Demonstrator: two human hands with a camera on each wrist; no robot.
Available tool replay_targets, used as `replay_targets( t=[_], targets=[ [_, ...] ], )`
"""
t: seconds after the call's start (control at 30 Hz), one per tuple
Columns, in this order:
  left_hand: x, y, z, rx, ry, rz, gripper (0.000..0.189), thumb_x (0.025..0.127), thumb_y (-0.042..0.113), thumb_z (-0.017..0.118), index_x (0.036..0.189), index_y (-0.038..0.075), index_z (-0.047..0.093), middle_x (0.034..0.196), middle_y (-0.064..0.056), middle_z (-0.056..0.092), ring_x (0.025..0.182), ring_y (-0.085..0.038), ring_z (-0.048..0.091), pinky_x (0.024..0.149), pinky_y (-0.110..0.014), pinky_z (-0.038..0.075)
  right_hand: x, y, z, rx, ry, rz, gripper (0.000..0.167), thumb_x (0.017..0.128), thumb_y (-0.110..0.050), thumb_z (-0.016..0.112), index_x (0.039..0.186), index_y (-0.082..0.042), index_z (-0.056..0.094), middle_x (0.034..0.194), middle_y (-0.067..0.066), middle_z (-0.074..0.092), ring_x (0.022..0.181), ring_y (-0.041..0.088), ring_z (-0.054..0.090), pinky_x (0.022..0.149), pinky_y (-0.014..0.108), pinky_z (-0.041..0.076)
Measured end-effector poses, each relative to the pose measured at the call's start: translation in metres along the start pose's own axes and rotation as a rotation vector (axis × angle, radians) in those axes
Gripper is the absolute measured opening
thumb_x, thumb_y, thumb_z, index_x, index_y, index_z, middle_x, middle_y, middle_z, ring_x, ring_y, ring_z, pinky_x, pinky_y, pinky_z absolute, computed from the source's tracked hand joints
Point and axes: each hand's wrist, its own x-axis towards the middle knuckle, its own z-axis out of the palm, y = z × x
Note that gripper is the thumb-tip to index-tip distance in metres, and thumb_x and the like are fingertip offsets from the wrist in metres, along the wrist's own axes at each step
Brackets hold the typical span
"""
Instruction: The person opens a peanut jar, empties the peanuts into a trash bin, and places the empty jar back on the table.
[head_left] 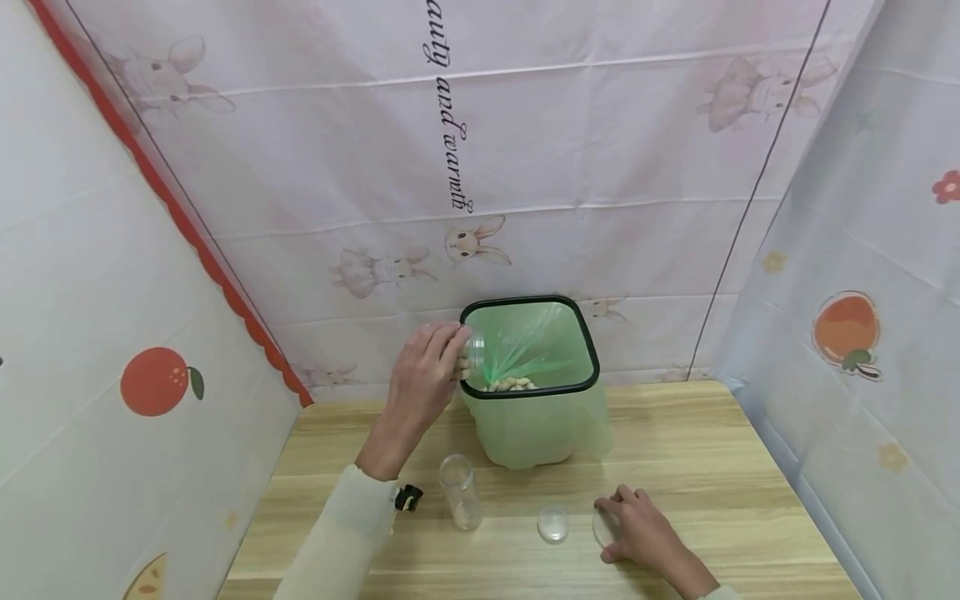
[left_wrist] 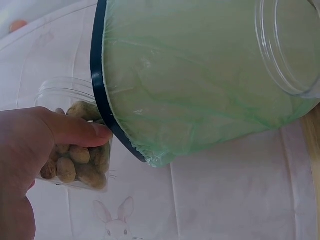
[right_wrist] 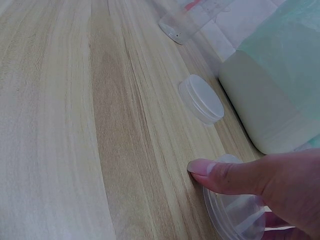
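Observation:
My left hand [head_left: 423, 371] grips a clear jar [left_wrist: 47, 100] of unshelled peanuts [left_wrist: 77, 167], tipped sideways with its mouth over the bin's left rim. The bin [head_left: 521, 437] is lined with a green bag and has a black rim [head_left: 536, 393]. More peanuts [head_left: 512, 384] lie inside the bag. Down on the tabletop, my right hand [head_left: 647, 533] holds a clear round lid [right_wrist: 225, 212] between thumb and fingers, partly covering it.
A second clear jar [head_left: 460, 496] stands in front of the bin, apparently without contents. Between it and my right hand lies another lid [head_left: 553, 526]. Printed cloth walls [head_left: 345, 175] enclose the wooden table [head_left: 675, 442] at the back and sides.

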Motion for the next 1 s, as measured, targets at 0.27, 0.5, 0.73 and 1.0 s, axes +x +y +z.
replay_targets(
  t=[0.27,0.5,0.73,1.0],
  targets=[
    [-0.0043,0.0031,-0.0001,0.007,0.001,-0.008,0.054,0.078,-0.002,0.083,0.129,0.006,0.068,0.127,-0.013,0.071,0.118,-0.032,0.065,0.11,-0.043,0.052,-0.0006,0.0015,0.0047,0.002,0.019,-0.004,0.081,0.051,-0.043,0.098,0.124,-0.018,0.075,0.107,-0.002,0.063,0.095,0.016,0.052,0.077,0.037,0.056],
    [-0.0068,0.0054,-0.001,0.021,0.01,0.008,0.053,0.079,-0.003,0.082,0.13,0.006,0.068,0.127,-0.012,0.071,0.118,-0.031,0.065,0.11,-0.042,0.052,-0.0018,0.0004,0.0063,0.01,0.006,0.021,0.081,0.05,-0.043,0.099,0.124,-0.02,0.075,0.107,-0.002,0.063,0.095,0.016,0.052,0.078,0.037,0.055],
    [-0.004,0.0032,0.0002,0.003,0.016,0.024,0.049,0.082,-0.006,0.075,0.129,0.005,0.068,0.126,-0.013,0.071,0.117,-0.032,0.064,0.109,-0.042,0.052,-0.0018,-0.0012,0.0026,0.012,-0.003,0.023,0.081,0.05,-0.042,0.099,0.124,-0.019,0.075,0.107,-0.002,0.063,0.096,0.018,0.053,0.079,0.038,0.055],
    [0.0008,0.0022,0.0001,-0.008,0.004,0.013,0.045,0.085,-0.005,0.073,0.128,0.005,0.069,0.127,-0.013,0.071,0.119,-0.032,0.065,0.111,-0.041,0.051,-0.0012,0.0,0.0004,0.006,-0.002,0.007,0.081,0.051,-0.044,0.098,0.124,-0.02,0.075,0.107,-0.002,0.063,0.096,0.018,0.054,0.079,0.038,0.056]
  ],
)
